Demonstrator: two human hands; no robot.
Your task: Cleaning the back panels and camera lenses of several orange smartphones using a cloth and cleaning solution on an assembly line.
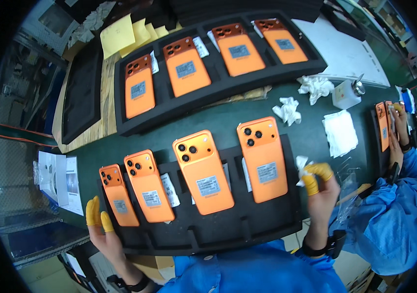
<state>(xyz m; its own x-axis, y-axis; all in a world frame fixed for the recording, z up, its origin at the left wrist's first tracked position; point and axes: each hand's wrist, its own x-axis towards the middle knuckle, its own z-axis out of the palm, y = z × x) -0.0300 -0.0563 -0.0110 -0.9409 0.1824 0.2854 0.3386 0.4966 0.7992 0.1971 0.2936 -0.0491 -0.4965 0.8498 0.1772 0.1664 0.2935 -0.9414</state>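
Note:
My right hand (322,193), in yellow finger cots, pinches a crumpled white wipe (301,169) just right of the near tray. Beside the tray's left edge is my left hand (105,238), also in yellow finger cots, its fingers apart and nothing in them. Several orange phones lie back up in a row on the black foam tray (247,228), each with a grey label. The leftmost phone (120,195) is closest to my left hand. The rightmost phone (262,163) lies nearest the wipe. White stickers show beside some phones.
A second black foam tray (203,100) with several orange phones stands behind. Yellow paper sheets (117,36) lie at its left corner. Crumpled wipes (287,111), a stack of white wipes (340,133) and a dispenser bottle (347,94) stand right. A blue-sleeved co-worker (384,215) handles phones alongside.

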